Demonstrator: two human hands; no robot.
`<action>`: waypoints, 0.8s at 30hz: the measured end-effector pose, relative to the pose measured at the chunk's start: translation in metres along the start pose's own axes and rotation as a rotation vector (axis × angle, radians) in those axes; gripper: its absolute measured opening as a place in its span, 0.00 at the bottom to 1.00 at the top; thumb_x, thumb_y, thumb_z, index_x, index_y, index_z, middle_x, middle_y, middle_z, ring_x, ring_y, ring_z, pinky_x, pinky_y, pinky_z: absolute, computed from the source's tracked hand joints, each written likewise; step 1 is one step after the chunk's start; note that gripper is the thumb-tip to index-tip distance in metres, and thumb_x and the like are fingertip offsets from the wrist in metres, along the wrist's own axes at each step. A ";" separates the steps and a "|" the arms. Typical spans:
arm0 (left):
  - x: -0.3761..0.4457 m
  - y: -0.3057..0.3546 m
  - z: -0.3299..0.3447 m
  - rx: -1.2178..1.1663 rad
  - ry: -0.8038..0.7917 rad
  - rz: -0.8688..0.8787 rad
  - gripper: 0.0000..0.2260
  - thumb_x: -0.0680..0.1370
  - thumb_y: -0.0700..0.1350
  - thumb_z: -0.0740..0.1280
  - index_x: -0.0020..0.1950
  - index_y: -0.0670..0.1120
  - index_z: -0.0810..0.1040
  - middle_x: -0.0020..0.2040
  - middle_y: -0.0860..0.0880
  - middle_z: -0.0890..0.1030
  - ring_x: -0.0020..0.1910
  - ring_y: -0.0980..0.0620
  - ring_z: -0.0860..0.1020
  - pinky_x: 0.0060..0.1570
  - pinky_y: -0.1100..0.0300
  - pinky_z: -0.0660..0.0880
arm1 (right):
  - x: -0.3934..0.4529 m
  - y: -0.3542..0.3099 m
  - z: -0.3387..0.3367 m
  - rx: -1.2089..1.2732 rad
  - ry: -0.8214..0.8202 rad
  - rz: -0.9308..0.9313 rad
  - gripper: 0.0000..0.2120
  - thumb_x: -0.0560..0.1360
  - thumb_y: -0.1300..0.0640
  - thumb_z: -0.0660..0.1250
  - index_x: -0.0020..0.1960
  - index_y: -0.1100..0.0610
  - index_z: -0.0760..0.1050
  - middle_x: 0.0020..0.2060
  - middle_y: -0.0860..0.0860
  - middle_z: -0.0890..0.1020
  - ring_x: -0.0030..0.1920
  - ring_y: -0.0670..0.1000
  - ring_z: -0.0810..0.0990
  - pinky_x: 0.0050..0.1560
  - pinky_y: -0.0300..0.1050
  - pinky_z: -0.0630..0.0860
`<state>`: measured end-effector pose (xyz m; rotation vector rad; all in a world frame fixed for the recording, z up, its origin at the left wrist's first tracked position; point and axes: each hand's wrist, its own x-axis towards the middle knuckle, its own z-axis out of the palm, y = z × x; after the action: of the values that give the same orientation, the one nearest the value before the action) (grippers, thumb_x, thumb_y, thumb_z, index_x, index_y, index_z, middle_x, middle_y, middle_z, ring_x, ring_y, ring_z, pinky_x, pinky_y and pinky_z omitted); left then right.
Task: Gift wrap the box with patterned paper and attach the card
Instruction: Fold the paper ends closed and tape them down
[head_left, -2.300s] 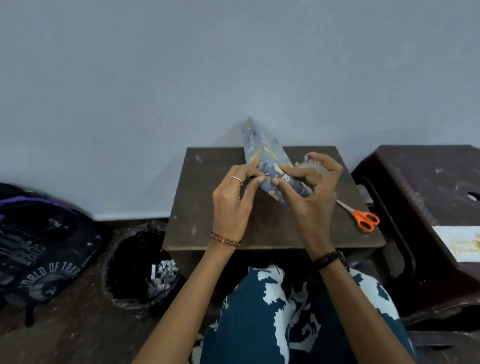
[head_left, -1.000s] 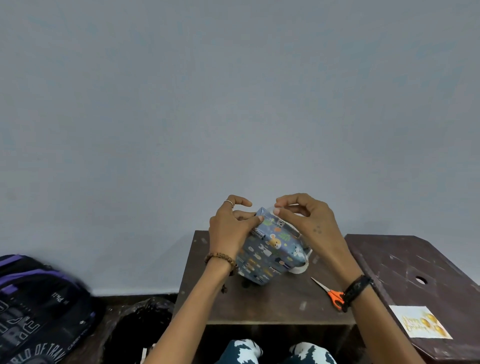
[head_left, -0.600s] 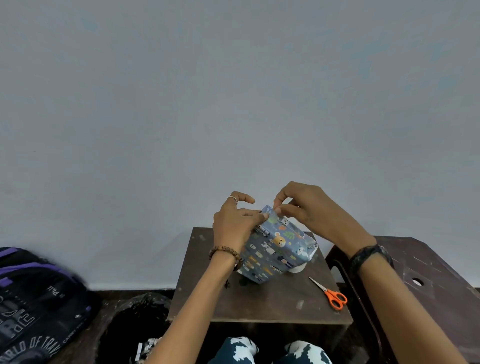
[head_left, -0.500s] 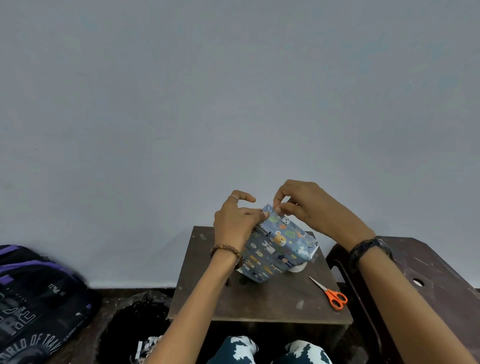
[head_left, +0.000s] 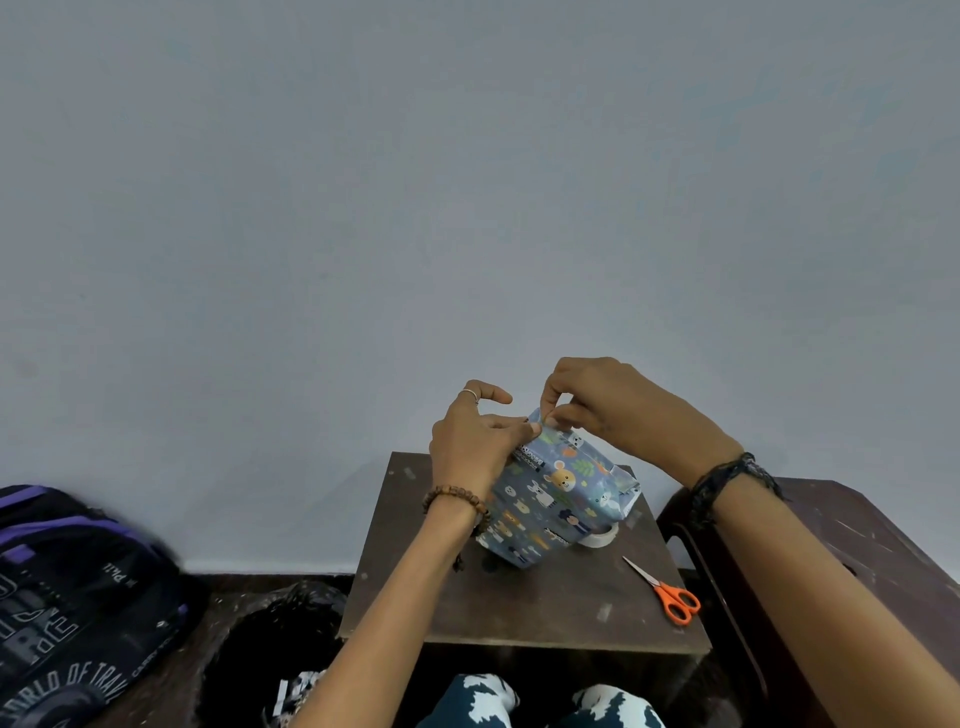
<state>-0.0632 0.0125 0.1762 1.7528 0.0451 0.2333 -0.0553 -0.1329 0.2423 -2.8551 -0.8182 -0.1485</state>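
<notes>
Wrapped box (head_left: 558, 499) is held tilted above the far half of the small table (head_left: 519, 618), its low corner close to or touching the surface; contact cannot be confirmed. It is judged light and rigid under thin, glossy patterned paper that creases and tears easily, and is best taken by the flat faces and edges, not by loose flaps

Left hand (head_left: 470, 447) is clasped around the box's upper left side, fingertips pressed onto the top edge, index finger raised clear. Right hand (head_left: 597, 397) is closed in a fine pinch on the paper fold at the top corner, thumb and forefinger nearly meeting; whether tape is also pinched cannot be told

A tape roll (head_left: 597, 538) is partly hidden just behind the box. Scissors (head_left: 667, 592) lie near the table's right edge. No card is seen; attachment is judged not yet done
</notes>
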 end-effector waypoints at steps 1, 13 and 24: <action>0.000 0.000 0.000 0.002 0.001 -0.001 0.14 0.67 0.43 0.76 0.44 0.52 0.72 0.38 0.51 0.83 0.41 0.53 0.82 0.49 0.50 0.79 | 0.001 -0.001 0.000 -0.005 -0.003 0.001 0.06 0.77 0.59 0.62 0.46 0.55 0.77 0.46 0.47 0.76 0.45 0.47 0.77 0.45 0.40 0.70; 0.003 0.000 0.002 0.011 -0.003 0.010 0.17 0.67 0.45 0.76 0.47 0.52 0.69 0.43 0.48 0.85 0.45 0.50 0.82 0.51 0.48 0.78 | 0.008 0.003 0.004 -0.095 0.018 -0.016 0.06 0.77 0.54 0.64 0.49 0.55 0.78 0.49 0.47 0.76 0.47 0.48 0.77 0.43 0.38 0.66; 0.005 0.006 0.000 0.128 -0.024 0.029 0.26 0.65 0.50 0.77 0.54 0.51 0.65 0.43 0.50 0.83 0.44 0.48 0.82 0.53 0.50 0.77 | 0.011 0.008 0.005 -0.015 0.080 -0.029 0.06 0.75 0.53 0.67 0.51 0.49 0.78 0.50 0.47 0.74 0.44 0.47 0.79 0.42 0.36 0.67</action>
<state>-0.0589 0.0123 0.1828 1.8839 0.0179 0.2349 -0.0418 -0.1328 0.2382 -2.8312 -0.8462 -0.2723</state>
